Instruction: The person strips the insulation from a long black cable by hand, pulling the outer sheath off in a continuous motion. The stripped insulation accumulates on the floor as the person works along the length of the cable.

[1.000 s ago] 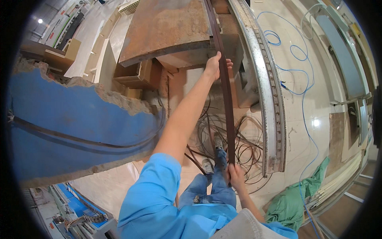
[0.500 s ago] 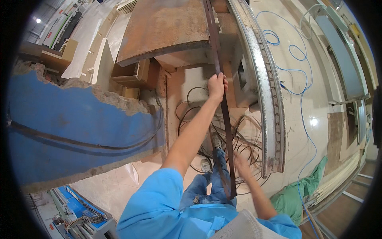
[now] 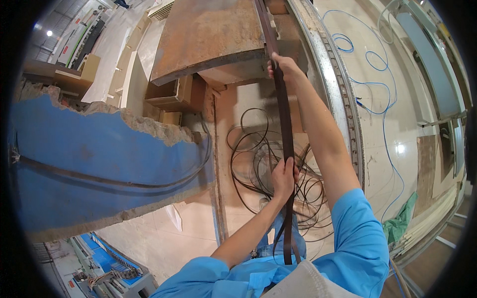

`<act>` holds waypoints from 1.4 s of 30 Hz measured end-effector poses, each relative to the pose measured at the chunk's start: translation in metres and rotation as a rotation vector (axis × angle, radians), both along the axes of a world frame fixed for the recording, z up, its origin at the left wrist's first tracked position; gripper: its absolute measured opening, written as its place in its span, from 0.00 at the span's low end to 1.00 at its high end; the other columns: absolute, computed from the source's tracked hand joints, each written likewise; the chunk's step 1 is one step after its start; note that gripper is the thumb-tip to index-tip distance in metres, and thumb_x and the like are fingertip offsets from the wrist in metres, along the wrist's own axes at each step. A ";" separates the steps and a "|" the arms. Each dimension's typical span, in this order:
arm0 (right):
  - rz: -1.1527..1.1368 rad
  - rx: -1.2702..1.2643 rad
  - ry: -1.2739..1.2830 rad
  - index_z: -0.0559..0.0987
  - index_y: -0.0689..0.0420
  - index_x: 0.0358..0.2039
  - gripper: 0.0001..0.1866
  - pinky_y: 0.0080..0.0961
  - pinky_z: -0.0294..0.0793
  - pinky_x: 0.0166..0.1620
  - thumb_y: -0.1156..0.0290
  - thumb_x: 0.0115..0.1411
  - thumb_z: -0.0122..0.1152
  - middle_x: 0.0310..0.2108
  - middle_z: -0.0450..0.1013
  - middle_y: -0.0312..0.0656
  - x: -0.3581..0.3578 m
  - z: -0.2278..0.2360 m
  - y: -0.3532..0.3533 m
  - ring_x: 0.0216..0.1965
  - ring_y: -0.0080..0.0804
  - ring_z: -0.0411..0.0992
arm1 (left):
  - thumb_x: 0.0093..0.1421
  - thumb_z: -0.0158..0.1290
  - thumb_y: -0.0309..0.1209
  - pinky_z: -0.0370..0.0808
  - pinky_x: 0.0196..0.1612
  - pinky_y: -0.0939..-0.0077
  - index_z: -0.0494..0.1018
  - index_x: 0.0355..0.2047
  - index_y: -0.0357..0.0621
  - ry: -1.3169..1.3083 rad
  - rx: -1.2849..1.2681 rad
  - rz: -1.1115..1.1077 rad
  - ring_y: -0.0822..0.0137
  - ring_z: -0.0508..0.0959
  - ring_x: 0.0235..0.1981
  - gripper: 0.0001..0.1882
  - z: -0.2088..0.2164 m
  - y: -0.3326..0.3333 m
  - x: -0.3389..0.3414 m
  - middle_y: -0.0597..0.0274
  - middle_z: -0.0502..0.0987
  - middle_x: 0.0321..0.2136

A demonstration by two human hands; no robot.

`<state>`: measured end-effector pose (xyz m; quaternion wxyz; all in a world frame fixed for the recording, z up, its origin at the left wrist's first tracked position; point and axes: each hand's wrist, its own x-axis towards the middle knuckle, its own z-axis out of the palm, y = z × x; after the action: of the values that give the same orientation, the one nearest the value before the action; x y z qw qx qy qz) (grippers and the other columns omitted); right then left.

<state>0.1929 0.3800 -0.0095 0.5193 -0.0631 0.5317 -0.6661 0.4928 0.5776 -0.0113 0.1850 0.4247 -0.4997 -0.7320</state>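
Observation:
A long, flat dark brown strip (image 3: 284, 119) runs from beyond the rusty tabletop toward my body, its near end folded over in front of my shirt. My right hand (image 3: 284, 66) is closed around it at the tabletop's near edge. Closer to me, my left hand (image 3: 284, 180) also grips the strip, thumb on top. Beneath both arms, loose coils of thin dark strip (image 3: 243, 185) lie tangled on the floor around my feet.
A rusty metal tabletop (image 3: 208, 37) stands ahead, with a long metal rail (image 3: 325, 64) at its right. A blue panel (image 3: 99, 149) with a rough, broken edge fills the left. Cardboard boxes (image 3: 191, 93) sit under the tabletop. A blue hose (image 3: 386, 129) and green cloth (image 3: 399, 222) lie at right.
My right hand has come up from low beside the strip and now grips its far part. My left hand has drawn back from there and holds the strip nearer to me.

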 end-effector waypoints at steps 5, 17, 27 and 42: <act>-0.141 -0.040 0.373 0.73 0.59 0.28 0.17 0.24 0.61 0.19 0.61 0.70 0.48 0.17 0.65 0.32 0.060 -0.037 0.041 0.15 0.22 0.62 | 0.72 0.46 0.41 0.70 0.24 0.77 0.72 0.33 0.41 -0.024 0.249 -0.046 0.75 0.73 0.20 0.17 -0.029 0.039 0.053 0.65 0.73 0.20; -0.121 0.051 0.305 0.71 0.56 0.27 0.18 0.18 0.57 0.21 0.60 0.73 0.45 0.17 0.63 0.29 0.226 -0.017 0.211 0.17 0.17 0.60 | 0.69 0.41 0.59 0.78 0.39 0.68 0.70 0.44 0.40 0.079 0.088 -0.302 0.62 0.80 0.34 0.30 -0.051 -0.194 -0.126 0.53 0.77 0.40; -0.012 0.270 0.159 0.72 0.58 0.30 0.17 0.20 0.59 0.20 0.60 0.73 0.47 0.17 0.66 0.31 0.395 -0.011 0.413 0.16 0.19 0.62 | 0.74 0.41 0.38 0.79 0.27 0.66 0.68 0.39 0.36 0.311 0.308 -0.198 0.60 0.78 0.27 0.16 -0.018 -0.267 -0.233 0.52 0.76 0.29; -0.216 0.092 0.944 0.70 0.65 0.58 0.23 0.33 0.66 0.58 0.61 0.72 0.46 0.54 0.72 0.52 0.172 -0.039 0.228 0.55 0.44 0.71 | 0.69 0.46 0.37 0.64 0.14 0.76 0.72 0.30 0.40 0.079 -0.056 -0.006 0.75 0.69 0.12 0.14 -0.021 -0.115 -0.107 0.66 0.71 0.16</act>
<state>0.3646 0.6078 -0.0486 0.1516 -0.2796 0.7417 -0.5905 0.3860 0.4623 -0.0321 0.2144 0.3886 -0.5135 -0.7345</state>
